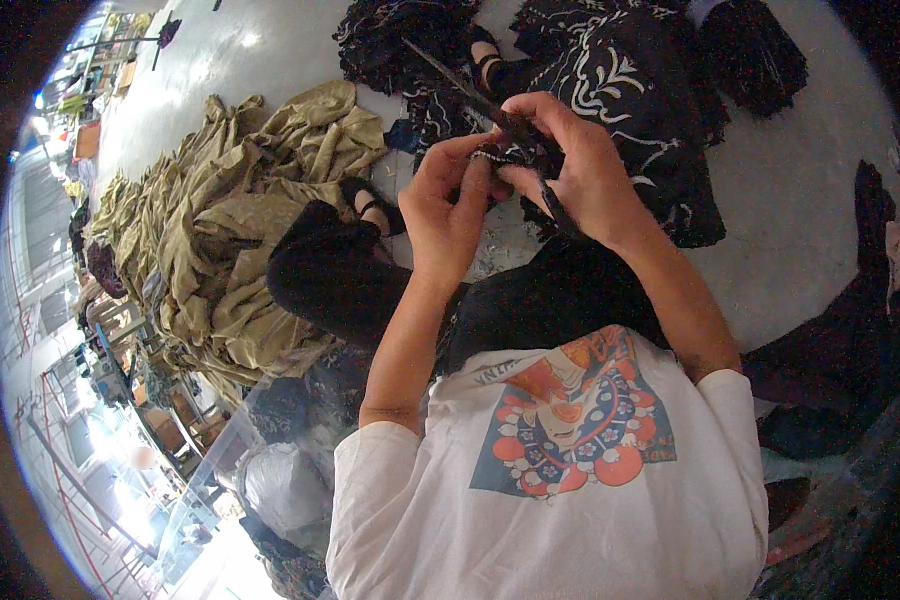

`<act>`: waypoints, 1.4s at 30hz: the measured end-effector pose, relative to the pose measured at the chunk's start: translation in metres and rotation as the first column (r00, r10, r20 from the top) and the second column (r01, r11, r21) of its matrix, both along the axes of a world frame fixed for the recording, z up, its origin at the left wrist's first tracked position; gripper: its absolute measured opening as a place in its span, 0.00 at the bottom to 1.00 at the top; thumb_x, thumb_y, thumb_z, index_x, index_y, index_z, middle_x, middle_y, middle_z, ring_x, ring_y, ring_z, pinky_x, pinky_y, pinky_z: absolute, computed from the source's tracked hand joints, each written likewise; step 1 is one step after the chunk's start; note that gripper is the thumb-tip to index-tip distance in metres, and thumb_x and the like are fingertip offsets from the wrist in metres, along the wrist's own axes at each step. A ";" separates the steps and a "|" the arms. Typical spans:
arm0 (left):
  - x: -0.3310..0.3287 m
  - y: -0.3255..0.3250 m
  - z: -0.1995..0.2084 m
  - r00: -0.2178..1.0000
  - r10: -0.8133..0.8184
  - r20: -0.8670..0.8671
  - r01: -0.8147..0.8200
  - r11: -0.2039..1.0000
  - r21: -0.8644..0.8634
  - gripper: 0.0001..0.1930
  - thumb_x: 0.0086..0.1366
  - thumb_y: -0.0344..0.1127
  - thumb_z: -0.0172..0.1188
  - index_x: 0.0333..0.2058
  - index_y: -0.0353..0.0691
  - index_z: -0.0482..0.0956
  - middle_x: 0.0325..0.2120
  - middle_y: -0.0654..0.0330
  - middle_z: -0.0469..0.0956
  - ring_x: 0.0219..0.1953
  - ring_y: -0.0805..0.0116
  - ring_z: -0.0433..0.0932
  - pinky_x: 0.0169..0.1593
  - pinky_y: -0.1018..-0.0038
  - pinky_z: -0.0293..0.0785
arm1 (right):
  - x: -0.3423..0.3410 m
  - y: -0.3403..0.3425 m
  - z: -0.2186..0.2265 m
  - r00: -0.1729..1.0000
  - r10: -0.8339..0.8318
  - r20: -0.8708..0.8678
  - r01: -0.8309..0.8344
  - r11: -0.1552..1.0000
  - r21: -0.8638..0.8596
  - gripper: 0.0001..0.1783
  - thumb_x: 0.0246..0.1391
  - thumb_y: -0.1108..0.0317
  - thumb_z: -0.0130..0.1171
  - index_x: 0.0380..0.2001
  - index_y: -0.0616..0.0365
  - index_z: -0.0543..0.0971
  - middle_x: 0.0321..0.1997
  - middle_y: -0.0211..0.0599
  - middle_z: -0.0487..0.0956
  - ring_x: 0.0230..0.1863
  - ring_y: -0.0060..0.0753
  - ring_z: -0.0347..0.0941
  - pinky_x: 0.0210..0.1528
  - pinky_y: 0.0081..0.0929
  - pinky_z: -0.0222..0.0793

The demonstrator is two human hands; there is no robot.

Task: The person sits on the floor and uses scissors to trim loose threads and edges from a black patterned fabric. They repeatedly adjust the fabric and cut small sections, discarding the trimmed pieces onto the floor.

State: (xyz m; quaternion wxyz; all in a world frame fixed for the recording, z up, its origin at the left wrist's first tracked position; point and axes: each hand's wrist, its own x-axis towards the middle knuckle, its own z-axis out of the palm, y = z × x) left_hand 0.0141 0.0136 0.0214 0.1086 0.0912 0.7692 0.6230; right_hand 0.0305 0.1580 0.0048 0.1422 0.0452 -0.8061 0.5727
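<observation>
Dark scissors (460, 84) are in my right hand (592, 172), whose fingers wrap round the handles; the blades point up and to the left. My left hand (444, 208) is closed, its thumb and fingers pinching a small piece of black cloth with white trim (508, 155). Both hands are close together over my lap, and the cloth lies between them, right by the scissors. Fingers partly hide the cloth, so I cannot tell whether the blades touch it. Beyond the hands, a black cloth with white embroidery (630, 75) is spread on the floor.
A large heap of olive-gold fabric (220, 230) lies on the left. More black fringed cloth is bunched at the top (395, 45) and at the upper right (755, 55). Dark fabric (830, 340) lies at my right. Clear plastic bags (285, 480) sit at the lower left.
</observation>
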 end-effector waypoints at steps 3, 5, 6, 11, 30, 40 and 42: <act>-0.002 0.000 0.001 0.995 -0.026 0.096 0.020 0.997 0.070 0.07 0.61 0.27 0.51 0.38 0.36 0.74 0.24 0.63 0.76 0.23 0.83 0.70 0.25 0.85 0.64 | 0.003 -0.001 -0.009 0.999 0.009 0.053 0.002 0.980 -0.201 0.23 0.38 0.73 0.63 0.40 0.56 0.69 0.33 0.43 0.77 0.37 0.39 0.75 0.40 0.28 0.69; -0.001 -0.001 -0.003 0.993 -0.023 0.116 0.015 0.998 0.068 0.06 0.61 0.28 0.52 0.36 0.36 0.74 0.24 0.63 0.75 0.24 0.84 0.69 0.24 0.86 0.63 | 0.003 0.000 -0.011 0.995 0.009 0.104 0.021 0.959 -0.282 0.22 0.38 0.72 0.63 0.40 0.56 0.69 0.35 0.43 0.77 0.38 0.36 0.75 0.41 0.27 0.69; -0.002 -0.003 -0.004 0.991 -0.024 0.129 0.018 0.999 0.048 0.06 0.60 0.28 0.52 0.36 0.35 0.74 0.23 0.64 0.75 0.24 0.83 0.70 0.25 0.86 0.64 | 0.004 0.000 -0.012 0.991 0.011 0.131 0.032 0.946 -0.322 0.22 0.38 0.72 0.63 0.40 0.55 0.69 0.35 0.44 0.77 0.39 0.35 0.75 0.42 0.26 0.69; -0.002 -0.004 -0.020 0.996 0.027 -0.080 -0.033 0.997 -0.074 0.03 0.57 0.26 0.56 0.31 0.35 0.76 0.23 0.65 0.74 0.25 0.79 0.71 0.28 0.84 0.66 | 0.001 -0.001 -0.010 0.992 -0.072 0.105 0.087 0.985 -0.150 0.24 0.35 0.70 0.63 0.40 0.56 0.70 0.31 0.40 0.77 0.35 0.36 0.75 0.38 0.28 0.69; -0.013 -0.023 -0.020 0.874 -0.162 0.459 -0.102 0.861 0.498 0.04 0.60 0.32 0.54 0.34 0.41 0.73 0.29 0.67 0.74 0.29 0.80 0.71 0.33 0.83 0.65 | 0.013 0.062 0.026 0.951 -0.310 -0.023 0.310 0.951 0.019 0.17 0.45 0.76 0.58 0.41 0.59 0.70 0.32 0.35 0.76 0.34 0.21 0.72 0.36 0.20 0.68; -0.013 -0.018 -0.024 0.940 -0.080 0.330 -0.117 0.836 0.536 0.05 0.59 0.28 0.55 0.34 0.38 0.74 0.31 0.65 0.75 0.34 0.79 0.72 0.41 0.83 0.66 | 0.069 0.028 0.021 0.692 0.549 0.468 -0.196 0.767 -0.610 0.36 0.49 0.34 0.43 0.34 0.62 0.69 0.17 0.27 0.66 0.16 0.15 0.61 0.20 0.14 0.59; -0.014 -0.018 -0.025 0.946 -0.052 0.319 -0.124 0.853 0.506 0.04 0.60 0.30 0.54 0.34 0.39 0.73 0.28 0.66 0.74 0.29 0.80 0.71 0.34 0.83 0.65 | 0.070 0.026 0.016 0.674 0.577 0.461 -0.206 0.747 -0.633 0.36 0.49 0.33 0.41 0.33 0.62 0.69 0.16 0.27 0.66 0.15 0.15 0.61 0.18 0.14 0.57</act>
